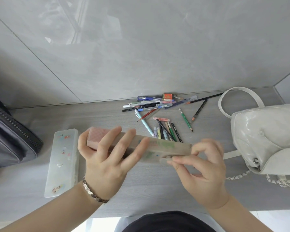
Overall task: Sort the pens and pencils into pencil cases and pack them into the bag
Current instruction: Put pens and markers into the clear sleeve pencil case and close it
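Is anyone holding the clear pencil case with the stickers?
No, the clear pencil case lies untouched on the table, while the left hand and right hand both hold a different, pink-ended case beside it.

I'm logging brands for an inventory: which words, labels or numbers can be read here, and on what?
None can be read.
Pens: barrel print, too small.
Red box: print too small.
Dark pencil: pale lettering, too small.
Held case: coloured print, blurred.
Clear case: small pictures, no legible words.
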A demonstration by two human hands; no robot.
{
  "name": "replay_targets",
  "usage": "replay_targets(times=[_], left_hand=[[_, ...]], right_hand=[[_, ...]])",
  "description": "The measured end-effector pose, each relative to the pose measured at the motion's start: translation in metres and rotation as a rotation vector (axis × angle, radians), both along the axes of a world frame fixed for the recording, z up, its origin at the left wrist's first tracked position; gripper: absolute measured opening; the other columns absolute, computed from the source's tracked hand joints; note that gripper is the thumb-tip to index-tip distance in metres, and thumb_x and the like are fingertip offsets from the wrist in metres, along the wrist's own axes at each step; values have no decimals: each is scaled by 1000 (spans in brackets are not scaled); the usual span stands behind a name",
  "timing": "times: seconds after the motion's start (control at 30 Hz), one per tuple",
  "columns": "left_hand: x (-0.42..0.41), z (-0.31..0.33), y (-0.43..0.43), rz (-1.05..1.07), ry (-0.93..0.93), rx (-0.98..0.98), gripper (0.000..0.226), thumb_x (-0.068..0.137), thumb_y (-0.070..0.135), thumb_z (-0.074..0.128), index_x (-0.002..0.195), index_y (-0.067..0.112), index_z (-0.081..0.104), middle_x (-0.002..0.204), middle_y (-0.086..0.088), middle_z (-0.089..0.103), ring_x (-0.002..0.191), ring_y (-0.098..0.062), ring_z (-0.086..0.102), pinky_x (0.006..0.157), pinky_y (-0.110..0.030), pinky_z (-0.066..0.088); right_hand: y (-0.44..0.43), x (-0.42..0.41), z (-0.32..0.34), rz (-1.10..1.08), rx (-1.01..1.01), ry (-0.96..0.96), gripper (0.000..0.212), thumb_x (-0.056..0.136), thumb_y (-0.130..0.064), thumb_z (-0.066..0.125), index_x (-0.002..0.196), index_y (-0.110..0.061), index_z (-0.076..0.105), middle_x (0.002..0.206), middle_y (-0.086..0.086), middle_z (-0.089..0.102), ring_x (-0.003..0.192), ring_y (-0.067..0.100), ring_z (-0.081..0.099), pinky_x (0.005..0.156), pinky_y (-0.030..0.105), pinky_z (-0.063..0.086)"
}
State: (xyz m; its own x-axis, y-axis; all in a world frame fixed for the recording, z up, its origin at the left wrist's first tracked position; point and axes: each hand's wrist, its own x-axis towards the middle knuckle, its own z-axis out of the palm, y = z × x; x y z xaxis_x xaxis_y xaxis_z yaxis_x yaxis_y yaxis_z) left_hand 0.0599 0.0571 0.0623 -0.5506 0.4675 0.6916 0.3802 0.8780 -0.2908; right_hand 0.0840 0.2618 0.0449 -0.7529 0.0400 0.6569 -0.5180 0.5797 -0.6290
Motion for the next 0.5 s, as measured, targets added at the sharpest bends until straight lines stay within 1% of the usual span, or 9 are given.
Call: replay_targets(times=[0.07, 0.1, 0.13, 0.17, 0.23, 0.3, 0.37, 0.43, 0.5], left_hand=[[5, -8, -1, 35, -54, -1, 53, 71, 0, 59, 110, 35, 56, 111, 7, 53, 104, -21, 50, 88, -56, 30], [7, -11, -1, 54, -95, 1, 56, 67, 1, 63, 111, 35, 55, 112, 7, 52, 104, -21, 50, 88, -56, 30], [11, -15, 1, 75, -138, 5, 58, 63, 2, 65, 111, 35, 55, 113, 7, 52, 105, -22, 49, 88, -56, 30], [15, -18, 2, 92, -177, 13, 60, 61, 4, 66, 111, 34, 54, 113, 7, 51, 106, -22, 49, 87, -56, 31], [20, -24, 6, 117, -247, 28, 62, 57, 4, 65, 111, 33, 54, 113, 7, 50, 107, -22, 48, 85, -56, 32], [23, -31, 7, 140, -320, 56, 67, 52, 5, 64, 112, 33, 54, 114, 6, 49, 107, -23, 47, 84, -55, 33], [26, -37, 4, 172, -411, 87, 74, 45, 8, 66, 114, 33, 52, 115, 6, 49, 108, -24, 46, 82, -54, 36], [29, -41, 0, 214, -530, 121, 82, 37, 10, 69, 114, 33, 51, 113, 5, 55, 107, -23, 46, 79, -53, 38], [32, -42, -2, 273, -634, 168, 86, 32, 12, 70, 113, 34, 50, 107, 5, 63, 105, -22, 44, 76, -52, 41]], right_hand=[[1, -1, -6, 2, 0, -147, 10, 70, -31, 72, 70, -25, 64, 94, -5, 42, 94, 9, 46, 90, 15, 34], [2, -2, -10, 71, -29, -266, 12, 70, -32, 71, 76, -28, 61, 104, -7, 45, 104, 7, 49, 94, 15, 36], [2, -2, -11, 174, -102, -413, 19, 71, -32, 69, 84, -33, 55, 113, -13, 49, 111, 4, 51, 95, 17, 39], [3, -2, -12, 264, -201, -565, 29, 70, -33, 68, 92, -38, 50, 117, -20, 53, 112, 2, 53, 94, 18, 41], [4, -3, -13, 319, -311, -780, 42, 64, -39, 67, 100, -46, 47, 112, -24, 60, 103, -1, 59, 87, 11, 42], [6, -8, -16, 302, -252, -831, 40, 60, -42, 68, 98, -44, 55, 105, -31, 62, 98, -6, 59, 82, 5, 40], [5, -16, -15, 304, -216, -863, 35, 59, -34, 72, 90, -43, 59, 97, -36, 63, 93, -12, 59, 78, 1, 40], [2, -26, -15, 320, -212, -936, 32, 62, -25, 76, 86, -40, 62, 90, -27, 68, 87, -12, 60, 74, 2, 41], [-3, -36, -15, 335, -148, -995, 31, 65, -21, 78, 84, -41, 62, 90, -22, 68, 88, -11, 59, 77, 6, 42]])
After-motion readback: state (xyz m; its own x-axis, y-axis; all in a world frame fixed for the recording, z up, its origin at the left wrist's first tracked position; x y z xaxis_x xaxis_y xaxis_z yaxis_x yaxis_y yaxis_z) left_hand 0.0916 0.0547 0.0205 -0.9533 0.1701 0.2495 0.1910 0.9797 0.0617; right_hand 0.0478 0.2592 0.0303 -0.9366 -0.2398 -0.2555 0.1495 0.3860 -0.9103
